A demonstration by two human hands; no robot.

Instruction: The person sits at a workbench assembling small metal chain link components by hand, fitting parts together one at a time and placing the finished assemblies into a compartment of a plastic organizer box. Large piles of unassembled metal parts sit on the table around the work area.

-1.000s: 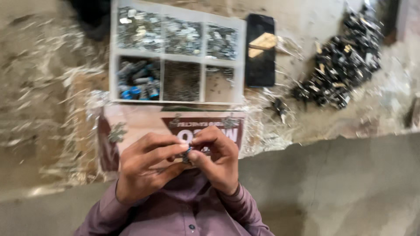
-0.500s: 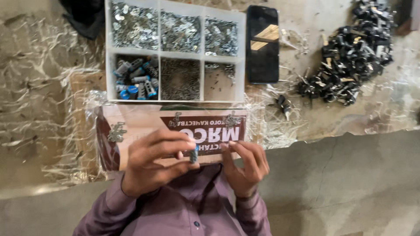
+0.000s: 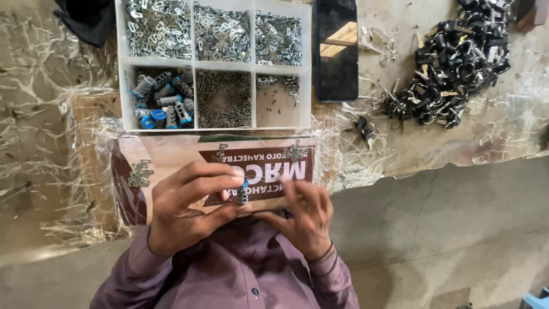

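1. Left hand (image 3: 189, 209) pinches a small metal cylinder (image 3: 243, 194) by thumb and fingertips, above the bench's near edge.
2. The cylinder stands nearly upright, blue end (image 3: 246, 184) pointing away.
3. Right hand (image 3: 303, 214) is half open, fingers spread, holding nothing that shows.
4. Likely mid-assembly; the next move calls for steady fingertip alignment.
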